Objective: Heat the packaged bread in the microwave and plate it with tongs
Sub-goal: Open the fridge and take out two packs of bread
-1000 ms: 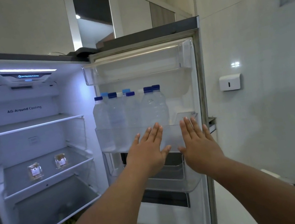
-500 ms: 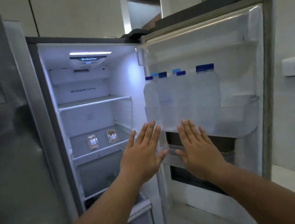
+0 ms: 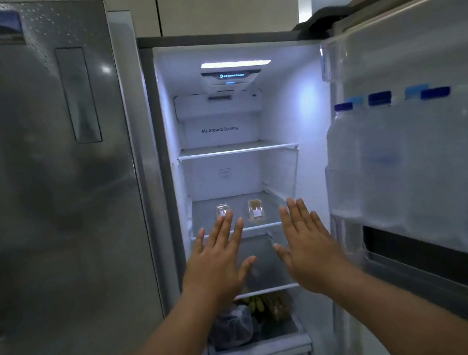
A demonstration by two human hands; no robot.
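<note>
Two small clear packages of bread lie side by side on the fridge's middle glass shelf (image 3: 273, 197): the left package (image 3: 222, 210) and the right package (image 3: 256, 210), each with a white label. My left hand (image 3: 220, 259) is raised flat in front of the shelf, its fingertips overlapping the left package in the view. My right hand (image 3: 308, 241) is held up beside it, fingers straight, just right of the right package. Both hands hold nothing. No microwave, plate or tongs are in view.
The fridge's right door (image 3: 432, 173) stands open with several blue-capped water bottles (image 3: 384, 150) in its rack. The closed steel left door (image 3: 48, 194) fills the left side. Bagged produce (image 3: 250, 315) sits in the lower compartment.
The view has swung left from the door rack to the fridge interior. Both hands stay flat and empty and are now in front of the middle shelf with the packages.
</note>
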